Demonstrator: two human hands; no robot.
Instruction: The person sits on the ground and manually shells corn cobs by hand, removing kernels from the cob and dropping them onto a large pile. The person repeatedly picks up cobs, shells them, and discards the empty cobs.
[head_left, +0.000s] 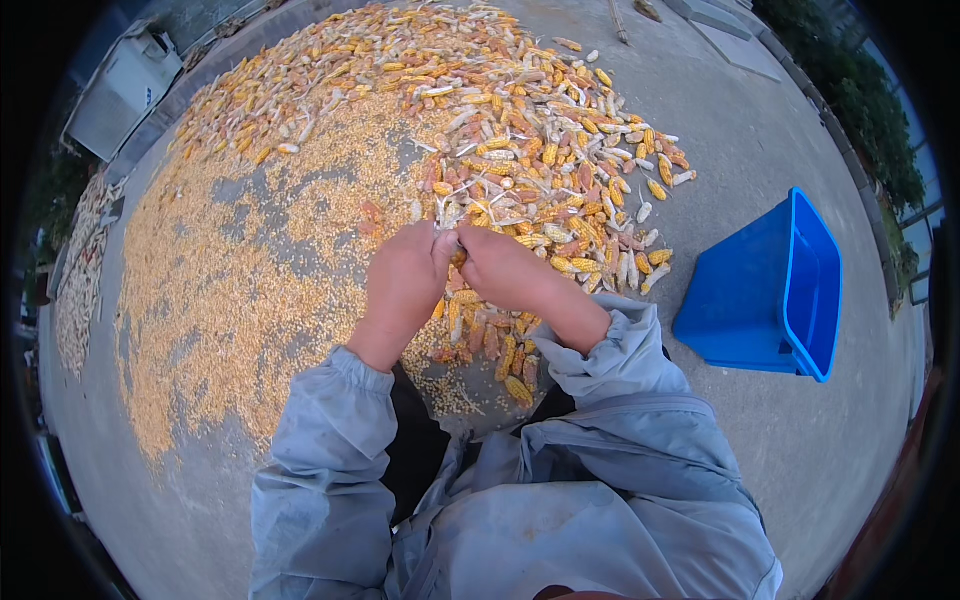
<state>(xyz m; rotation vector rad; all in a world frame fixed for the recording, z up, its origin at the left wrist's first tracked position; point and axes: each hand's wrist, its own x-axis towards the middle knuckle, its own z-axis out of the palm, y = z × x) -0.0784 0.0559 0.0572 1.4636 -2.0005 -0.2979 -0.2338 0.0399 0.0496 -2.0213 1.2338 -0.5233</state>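
My left hand (409, 274) and my right hand (506, 266) meet in front of me, thumbs close together and fingers curled in. Between them they grip what appears to be an ear of corn, almost wholly hidden by the fingers; only a small pale bit shows at the thumbs. Under and beyond my hands lies a heap of corn ears (570, 206), some still yellow with kernels, others reddish or with pale dry husk strips. Loose shelled kernels (225, 330) cover the ground to the left. A few ears (517, 390) lie close between my knees.
On the concrete at the right, a blue plastic bin (731, 300) lies on its side, its mouth facing right. Pale cobs (81, 277) are piled at the far left. A white metal box-like cabinet (124, 90) stands at the upper left, by a low wall (217, 64).
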